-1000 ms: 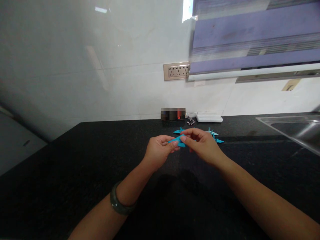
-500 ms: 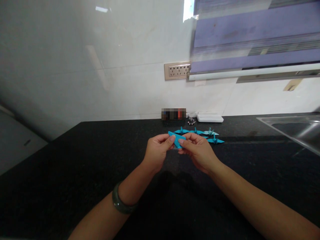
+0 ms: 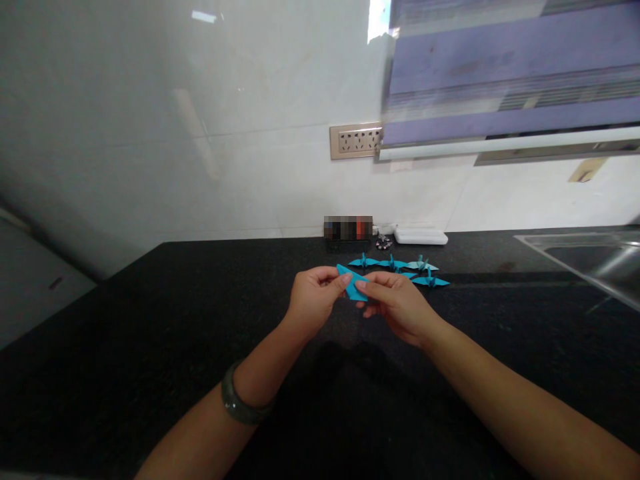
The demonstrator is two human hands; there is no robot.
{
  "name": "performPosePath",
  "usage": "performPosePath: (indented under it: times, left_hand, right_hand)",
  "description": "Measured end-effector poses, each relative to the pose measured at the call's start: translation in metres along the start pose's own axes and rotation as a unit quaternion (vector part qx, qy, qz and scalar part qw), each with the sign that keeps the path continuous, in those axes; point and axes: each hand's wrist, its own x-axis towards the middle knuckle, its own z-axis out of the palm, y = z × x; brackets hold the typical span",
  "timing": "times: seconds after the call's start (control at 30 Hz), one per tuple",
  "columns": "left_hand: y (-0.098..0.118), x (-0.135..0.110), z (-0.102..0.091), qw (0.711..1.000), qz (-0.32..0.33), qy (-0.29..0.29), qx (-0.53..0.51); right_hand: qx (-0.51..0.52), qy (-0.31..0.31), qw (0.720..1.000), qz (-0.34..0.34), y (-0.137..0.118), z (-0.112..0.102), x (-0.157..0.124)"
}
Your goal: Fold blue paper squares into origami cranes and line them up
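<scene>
A small folded piece of blue paper [image 3: 356,289] is held above the dark counter between both hands. My left hand [image 3: 314,297] pinches its left side, thumb on top. On its right side, my right hand [image 3: 397,300] presses with the thumb, the fingers curled beneath. Just behind the hands stand several blue origami cranes, among them one at the left [image 3: 363,261], a paler one [image 3: 421,264] and one at the front right [image 3: 431,281]. My right hand partly hides another of them.
The black countertop [image 3: 150,347] meets a white tiled wall. Along it lie a blurred-out dark box [image 3: 349,228], a small patterned object [image 3: 383,243] and a white case [image 3: 421,237]. A steel sink [image 3: 600,260] is at the right, with a wall socket [image 3: 356,141] and striped blind [image 3: 500,80] above.
The blue paper has turned slightly in my fingers, showing more of its lower edge. My right hand's fingers have shifted a little lower and right. Both hands still hold the paper.
</scene>
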Motion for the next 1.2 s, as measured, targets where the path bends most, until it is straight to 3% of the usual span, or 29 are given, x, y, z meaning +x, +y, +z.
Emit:
performPosePath:
  times: [0.17, 0.37, 0.63, 0.83, 1.2]
  left_hand:
    - [-0.0016, 0.0018, -0.003, 0.999, 0.018, 0.003, 0.038]
    - [0.0011, -0.0002, -0.0029, 0.997, 0.026, -0.037, 0.064]
    - [0.0011, -0.0011, -0.0021, 0.989, -0.027, -0.066, -0.128]
    - [0.0042, -0.0024, -0.0021, 0.98, -0.053, -0.09, -0.172]
    - [-0.0023, 0.001, -0.0009, 0.996, -0.008, 0.005, -0.089]
  right_hand:
    - [-0.074, -0.036, 0.997, 0.009, -0.0048, -0.0046, 0.0001]
    - [-0.167, -0.065, 0.984, -0.007, -0.0076, -0.0053, -0.0018]
    - [-0.136, -0.092, 0.986, -0.016, -0.005, -0.0065, -0.002]
    - [-0.144, -0.099, 0.984, -0.019, -0.0029, -0.0076, -0.0019]
    - [-0.185, -0.086, 0.979, -0.004, -0.0069, 0.0011, -0.006]
